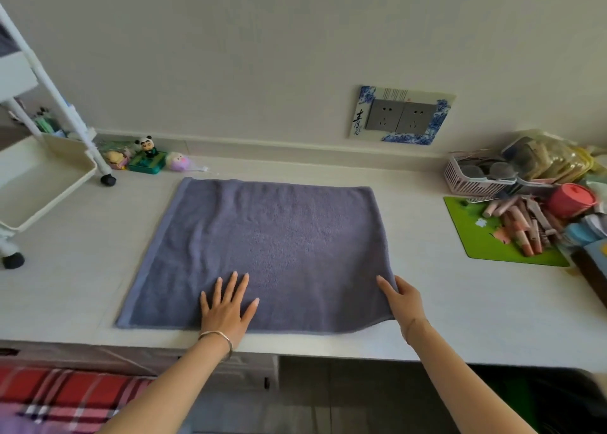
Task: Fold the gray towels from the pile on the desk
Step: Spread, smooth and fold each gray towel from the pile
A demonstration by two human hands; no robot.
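Observation:
A gray towel (269, 243) lies spread flat on the white desk (460, 302), roughly square, with a hemmed band down its left side. My left hand (226, 308) presses flat on the towel near its front edge, fingers spread and straight. My right hand (400, 299) is at the towel's front right edge, with the thumb on top of the cloth and the other fingers along or under the edge. The front right corner is lifted slightly off the desk. No pile of towels is in view.
A white wheeled cart (42, 177) stands on the desk at the left, with small toy figures (147, 157) beside it. At the right are a pink basket (476, 180), a green mat (492, 239) with cosmetics and a red jar (571, 200). Wall sockets (400, 116) sit behind.

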